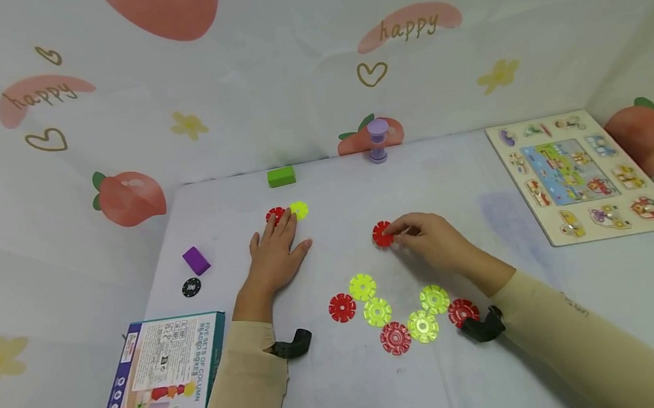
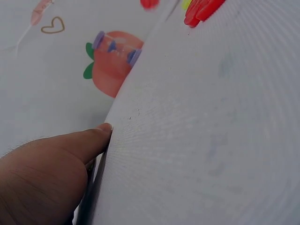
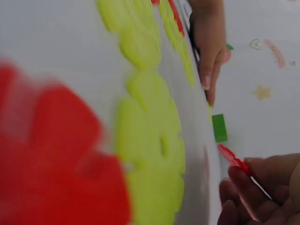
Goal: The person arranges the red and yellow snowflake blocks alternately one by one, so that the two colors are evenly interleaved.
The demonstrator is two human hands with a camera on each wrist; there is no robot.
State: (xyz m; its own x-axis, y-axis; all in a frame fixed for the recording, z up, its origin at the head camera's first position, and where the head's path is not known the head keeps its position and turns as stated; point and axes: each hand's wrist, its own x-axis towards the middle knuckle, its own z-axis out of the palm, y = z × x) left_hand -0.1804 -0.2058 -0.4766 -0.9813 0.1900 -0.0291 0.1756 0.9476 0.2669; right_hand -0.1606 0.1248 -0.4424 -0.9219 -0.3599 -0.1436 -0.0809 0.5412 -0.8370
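Observation:
My right hand (image 1: pixel 433 240) pinches a red notched plastic disc (image 1: pixel 382 234) between thumb and fingers above the table. In the right wrist view that disc (image 3: pixel 232 158) is seen nearly edge-on at the fingertips. My left hand (image 1: pixel 275 256) lies palm down with fingers extended, the fingertips over a red notched disc (image 1: pixel 273 215) partly hidden beneath them. Beside those fingertips lies a yellow-green disc (image 1: pixel 300 210). Nearer me, a bent row of joined or touching discs includes a red disc (image 1: pixel 342 307), a yellow-green disc (image 1: pixel 423 326) and another red disc (image 1: pixel 463 312) under the right wrist.
Along the back stand a green block (image 1: pixel 282 177) and a purple hourglass-shaped piece (image 1: pixel 378 140). A purple block (image 1: pixel 196 260) and a black chip (image 1: pixel 191 287) lie left, above a printed box (image 1: pixel 161 384). A wooden puzzle board (image 1: pixel 587 175) occupies the right back.

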